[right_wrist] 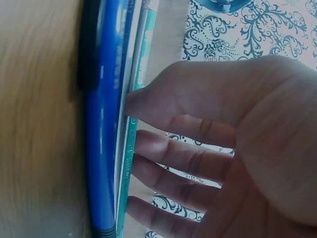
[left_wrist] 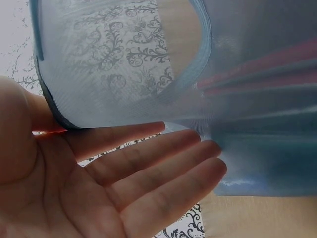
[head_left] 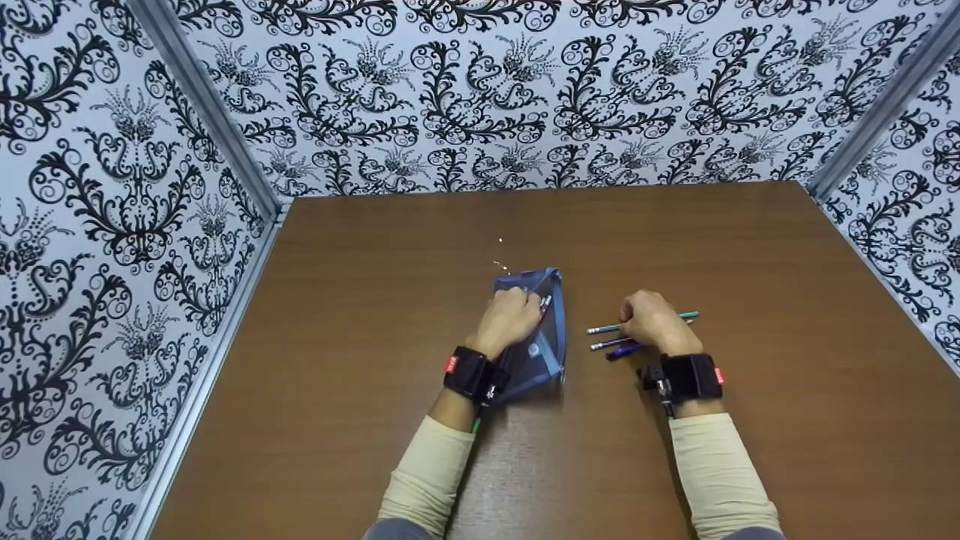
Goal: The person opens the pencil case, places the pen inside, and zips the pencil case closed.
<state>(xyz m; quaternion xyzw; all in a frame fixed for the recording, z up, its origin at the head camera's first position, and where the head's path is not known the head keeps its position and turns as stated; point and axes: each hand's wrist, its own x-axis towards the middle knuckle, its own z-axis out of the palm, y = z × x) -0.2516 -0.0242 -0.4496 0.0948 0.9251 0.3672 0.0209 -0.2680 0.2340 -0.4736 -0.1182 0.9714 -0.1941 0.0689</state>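
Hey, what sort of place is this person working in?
Probably a purpose-built filming or work booth: a wood-look tabletop, black-and-white scroll-patterned walls on three sides, and grey corner posts where they meet.

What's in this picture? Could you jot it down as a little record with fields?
Left hand: pinches a see-through blue pouch
Seen through pouch: reddish item
Right hand: touches a teal pencil; firm grip unclear
Beside that pencil: blue pen, dark pencil
Surface: brown table
Walls: black-and-white scrollwork
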